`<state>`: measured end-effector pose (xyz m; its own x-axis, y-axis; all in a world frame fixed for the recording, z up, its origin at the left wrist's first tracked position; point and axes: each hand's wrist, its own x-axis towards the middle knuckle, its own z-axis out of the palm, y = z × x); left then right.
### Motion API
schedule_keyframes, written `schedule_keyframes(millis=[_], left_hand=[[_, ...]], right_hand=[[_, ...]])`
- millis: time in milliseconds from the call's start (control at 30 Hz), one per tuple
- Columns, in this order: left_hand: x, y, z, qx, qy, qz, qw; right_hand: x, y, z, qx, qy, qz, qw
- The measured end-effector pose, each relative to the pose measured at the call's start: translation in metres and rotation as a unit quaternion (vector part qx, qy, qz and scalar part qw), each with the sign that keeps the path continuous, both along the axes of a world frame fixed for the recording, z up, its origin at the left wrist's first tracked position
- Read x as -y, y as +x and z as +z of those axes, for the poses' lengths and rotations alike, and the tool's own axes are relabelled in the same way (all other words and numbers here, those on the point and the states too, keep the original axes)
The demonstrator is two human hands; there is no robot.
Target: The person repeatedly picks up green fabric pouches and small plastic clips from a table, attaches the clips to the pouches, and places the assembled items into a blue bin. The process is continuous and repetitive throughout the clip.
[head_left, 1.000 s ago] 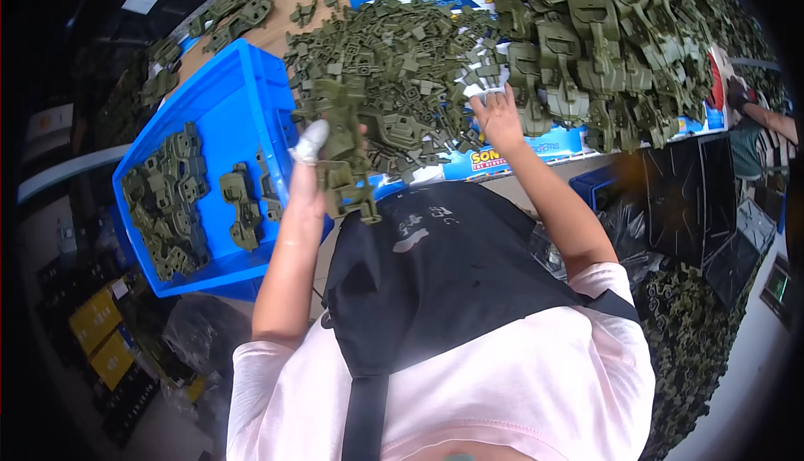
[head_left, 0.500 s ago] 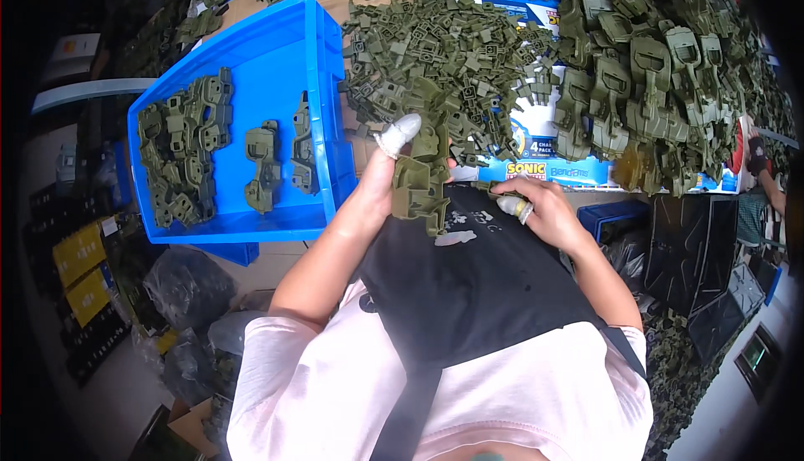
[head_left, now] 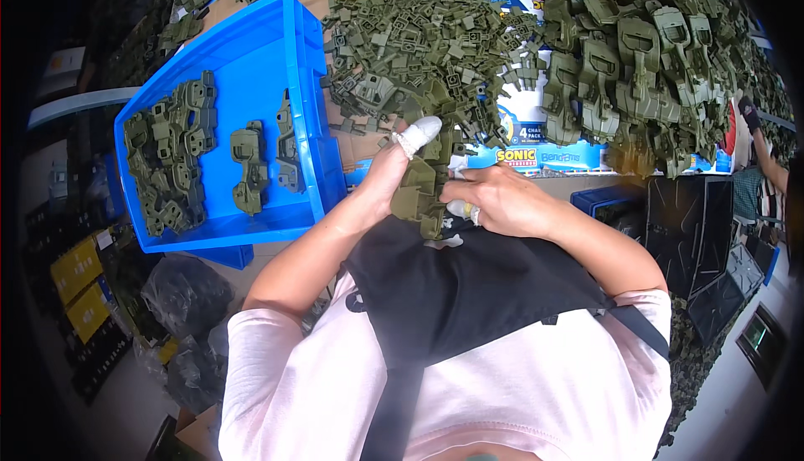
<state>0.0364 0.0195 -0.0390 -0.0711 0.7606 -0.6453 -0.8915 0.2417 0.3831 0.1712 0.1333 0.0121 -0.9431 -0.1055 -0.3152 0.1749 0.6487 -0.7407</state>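
My left hand (head_left: 387, 175) grips a large olive-green molded plastic part (head_left: 416, 193) upright in front of the apron. A white finger cover (head_left: 419, 132) wraps its thumb, which lies along the part. My right hand (head_left: 509, 201) is closed against the right side of that same part, its covered thumb and fingers pinched together. Whatever sits between those fingertips is hidden. Just beyond the hands lies a heap of small olive-green plastic pieces (head_left: 419, 38).
A blue bin (head_left: 243, 51) at left holds several larger olive parts (head_left: 172, 151). More large parts (head_left: 641, 67) are piled at right on printed cardboard (head_left: 561, 158). Black crates (head_left: 688, 231) stand below at right. Another person's arm (head_left: 766, 159) shows at far right.
My right hand has moved left, from apart with a small olive piece at its fingertips, to the side of the held part. The view has shifted slightly.
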Motion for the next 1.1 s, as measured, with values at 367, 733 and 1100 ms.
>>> schedule_keyframes(millis=[367,733,1100], left_hand=[[0.033,-0.023,-0.009,-0.063,-0.015,0.111,0.992],[0.069,-0.071,-0.009,-0.28,0.068,0.222,0.931],[0.016,-0.032,-0.021,-0.377,0.048,0.176,0.908]], right_hand=[[-0.03,-0.029,-0.036,-0.068,-0.299,-0.073,0.949],[-0.009,-0.037,-0.066,-0.079,-0.392,-0.352,0.846],[0.02,-0.026,-0.033,-0.116,-0.191,-0.214,0.951]])
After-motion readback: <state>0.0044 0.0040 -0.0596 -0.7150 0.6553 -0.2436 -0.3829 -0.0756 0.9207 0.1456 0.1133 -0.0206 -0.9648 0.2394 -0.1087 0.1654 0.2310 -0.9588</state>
